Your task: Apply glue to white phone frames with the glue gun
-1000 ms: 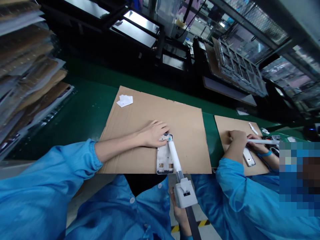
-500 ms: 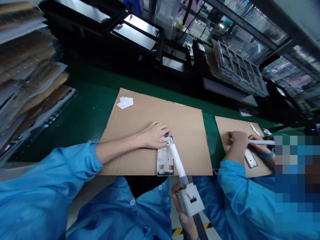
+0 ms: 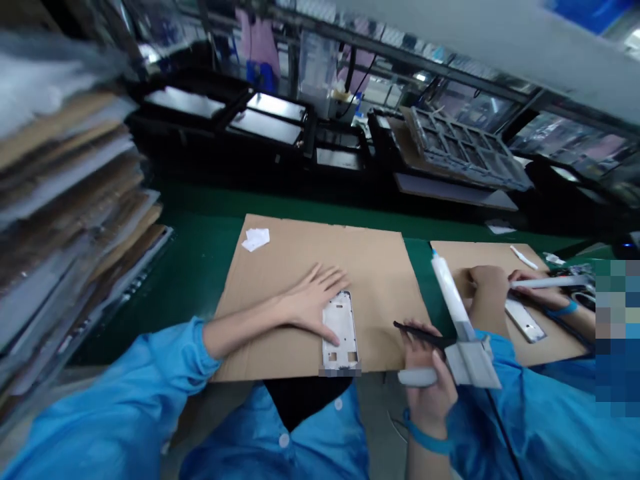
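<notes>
A light grey phone frame (image 3: pixel 340 330) lies on a cardboard sheet (image 3: pixel 285 287). My left hand (image 3: pixel 315 303) rests over the frame's left edge with its fingers spread and its thumb on the frame's lower part. Right of the cardboard, my right hand (image 3: pixel 430 377) is wrapped round a white dispensing gun (image 3: pixel 473 363), palm turned up. The gun's white tube (image 3: pixel 450 290) points up and away, its blue tip over the green table between the two cardboard sheets. A thin black bar of the gun sticks out to the left over the fingers.
Tall stacks of cardboard and sheets (image 3: pixel 85 233) stand at the left. White paper scraps (image 3: pixel 257 239) lie on the cardboard's far left corner. At the right, a co-worker's hands (image 3: pixel 490 287) work over another cardboard sheet. Black trays (image 3: pixel 270 120) line the back.
My right hand has lifted the gun away from the phone frame, to the right and up. My left hand's fingers have spread, and its thumb is lower on the frame. The camera view has shifted.
</notes>
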`<action>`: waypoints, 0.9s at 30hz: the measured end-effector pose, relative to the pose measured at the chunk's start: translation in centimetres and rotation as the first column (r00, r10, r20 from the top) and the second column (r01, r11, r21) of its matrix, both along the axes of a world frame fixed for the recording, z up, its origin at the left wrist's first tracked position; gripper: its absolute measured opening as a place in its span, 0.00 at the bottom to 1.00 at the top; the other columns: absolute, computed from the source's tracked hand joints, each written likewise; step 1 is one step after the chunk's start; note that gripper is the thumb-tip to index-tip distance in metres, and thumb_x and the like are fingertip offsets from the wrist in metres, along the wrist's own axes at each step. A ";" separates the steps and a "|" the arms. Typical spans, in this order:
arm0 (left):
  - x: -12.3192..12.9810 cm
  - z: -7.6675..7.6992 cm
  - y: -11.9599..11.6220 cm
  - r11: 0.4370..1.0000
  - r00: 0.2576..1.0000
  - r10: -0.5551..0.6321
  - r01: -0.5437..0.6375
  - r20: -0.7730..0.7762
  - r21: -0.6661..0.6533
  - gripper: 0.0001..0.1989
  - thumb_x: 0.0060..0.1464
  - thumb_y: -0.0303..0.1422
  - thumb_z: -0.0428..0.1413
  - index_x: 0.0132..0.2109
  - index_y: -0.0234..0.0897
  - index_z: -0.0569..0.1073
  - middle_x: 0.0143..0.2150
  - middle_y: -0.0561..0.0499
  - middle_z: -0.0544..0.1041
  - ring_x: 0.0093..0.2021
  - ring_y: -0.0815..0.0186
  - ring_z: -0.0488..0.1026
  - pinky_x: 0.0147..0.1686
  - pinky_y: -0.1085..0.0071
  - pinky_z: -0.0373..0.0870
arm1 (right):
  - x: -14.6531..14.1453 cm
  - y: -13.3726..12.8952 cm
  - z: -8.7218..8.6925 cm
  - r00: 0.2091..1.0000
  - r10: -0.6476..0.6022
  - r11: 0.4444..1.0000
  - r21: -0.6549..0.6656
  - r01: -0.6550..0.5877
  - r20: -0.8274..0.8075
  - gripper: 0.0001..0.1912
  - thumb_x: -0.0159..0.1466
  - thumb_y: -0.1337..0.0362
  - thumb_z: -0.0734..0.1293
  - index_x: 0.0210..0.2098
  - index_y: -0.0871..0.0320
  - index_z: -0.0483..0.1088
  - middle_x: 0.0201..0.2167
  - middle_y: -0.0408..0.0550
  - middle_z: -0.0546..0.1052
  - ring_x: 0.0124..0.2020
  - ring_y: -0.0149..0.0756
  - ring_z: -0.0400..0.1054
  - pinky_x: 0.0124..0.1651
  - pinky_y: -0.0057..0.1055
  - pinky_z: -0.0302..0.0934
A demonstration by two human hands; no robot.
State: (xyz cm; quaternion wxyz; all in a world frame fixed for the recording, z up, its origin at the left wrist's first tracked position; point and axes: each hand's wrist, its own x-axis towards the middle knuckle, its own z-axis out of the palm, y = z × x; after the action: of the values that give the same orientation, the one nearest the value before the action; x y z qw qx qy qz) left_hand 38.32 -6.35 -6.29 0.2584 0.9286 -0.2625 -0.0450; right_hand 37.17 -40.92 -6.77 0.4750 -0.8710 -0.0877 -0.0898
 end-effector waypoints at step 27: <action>-2.2 4.3 2.6 0.932 0.973 0.216 -0.231 0.084 0.281 0.29 0.77 0.48 0.56 0.77 0.42 0.71 0.81 0.37 0.68 0.80 0.45 0.68 0.78 0.45 0.68 | 1.5 4.2 -1.8 0.920 -0.006 0.528 0.780 0.335 -0.392 0.20 0.50 0.43 0.78 0.37 0.46 0.82 0.50 0.57 0.83 0.57 0.58 0.82 0.63 0.56 0.78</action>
State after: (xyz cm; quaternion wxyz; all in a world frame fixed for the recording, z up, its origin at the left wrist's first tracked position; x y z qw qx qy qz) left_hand 36.09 -3.72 -1.96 0.1168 0.9810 -0.1523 -0.0290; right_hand 38.66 -36.72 -8.60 0.8273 -0.5448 0.1366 -0.0150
